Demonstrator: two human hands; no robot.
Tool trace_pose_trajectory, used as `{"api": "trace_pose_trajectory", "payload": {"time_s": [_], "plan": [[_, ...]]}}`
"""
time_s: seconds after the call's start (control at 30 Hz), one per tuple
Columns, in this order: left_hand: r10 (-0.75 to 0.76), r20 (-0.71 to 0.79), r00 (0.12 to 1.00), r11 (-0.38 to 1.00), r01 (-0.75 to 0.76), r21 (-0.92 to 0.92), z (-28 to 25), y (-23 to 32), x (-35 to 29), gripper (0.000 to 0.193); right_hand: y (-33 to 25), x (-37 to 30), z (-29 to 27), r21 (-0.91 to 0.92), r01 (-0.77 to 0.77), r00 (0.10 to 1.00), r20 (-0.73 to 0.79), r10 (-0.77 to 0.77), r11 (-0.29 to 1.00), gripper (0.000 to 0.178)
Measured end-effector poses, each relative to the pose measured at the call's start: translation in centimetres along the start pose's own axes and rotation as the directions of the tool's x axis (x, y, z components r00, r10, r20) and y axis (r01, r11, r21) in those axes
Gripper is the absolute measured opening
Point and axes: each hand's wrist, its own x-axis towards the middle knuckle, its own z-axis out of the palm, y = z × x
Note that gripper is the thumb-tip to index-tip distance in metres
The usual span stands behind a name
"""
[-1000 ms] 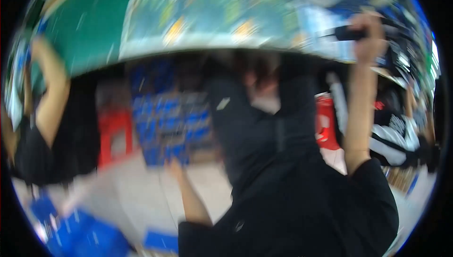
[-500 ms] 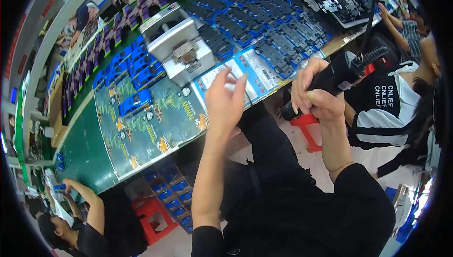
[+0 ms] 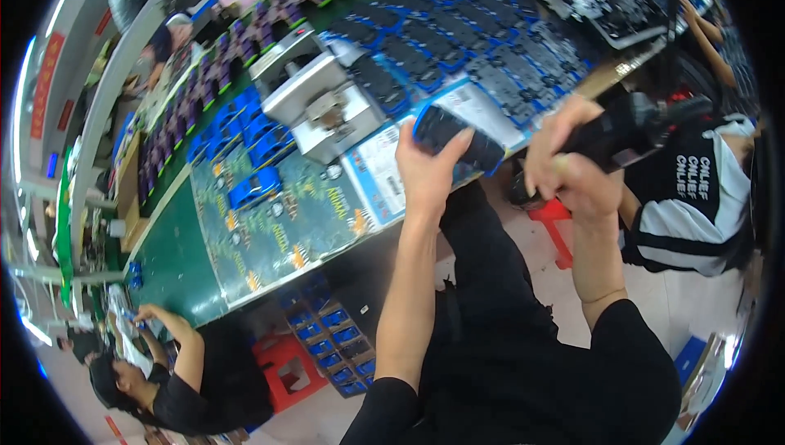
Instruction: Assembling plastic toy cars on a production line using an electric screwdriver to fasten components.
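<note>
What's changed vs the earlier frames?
The left hand rose from low beside the bench a second ago, showed no part half a second ago, and now holds a blue-and-black part. Unchanged since half a second ago: right hand gripping the black handheld tool; grey metal fixture and blue car bodies on the bench.

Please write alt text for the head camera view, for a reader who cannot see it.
A person's left hand holds a blue-edged black part at a green workbench, and the right hand grips a black handheld tool. On the bench are rows of similar parts, blue toy cars and a metal fixture.
</note>
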Motion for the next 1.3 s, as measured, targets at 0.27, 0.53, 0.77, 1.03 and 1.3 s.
{"api": "trace_pose_trajectory", "payload": {"time_s": [0.27,0.53,0.77,1.03,1.3], "plan": [[-0.069,-0.347,0.935,0.898,-0.093,-0.431,-14.0,4.1,-5.3,0.031,4.9,11.0,12.0,0.137,0.462,0.886,-0.022,-0.463,0.876,0.012],[-0.088,-0.228,0.970,0.866,-0.038,-0.498,-16.2,3.5,-5.7,0.024,11.1,14.0,17.7,-0.140,0.509,0.859,0.152,-0.490,0.849,0.014],[-0.117,-0.216,0.969,0.907,0.015,-0.422,-16.3,4.1,-5.6,0.024,10.9,15.2,19.8,-0.288,0.474,0.879,0.203,-0.431,0.832,0.026],[-0.086,-0.224,0.971,0.959,0.020,-0.283,-14.9,4.6,-5.3,0.025,6.8,10.7,17.8,0.200,0.169,0.978,0.090,-0.190,0.965,0.018],[-0.100,-0.238,0.966,0.979,0.052,-0.198,-13.6,4.8,-5.8,0.033,7.4,8.0,18.7,0.296,0.203,0.960,0.126,-0.249,0.933,0.017]]}}
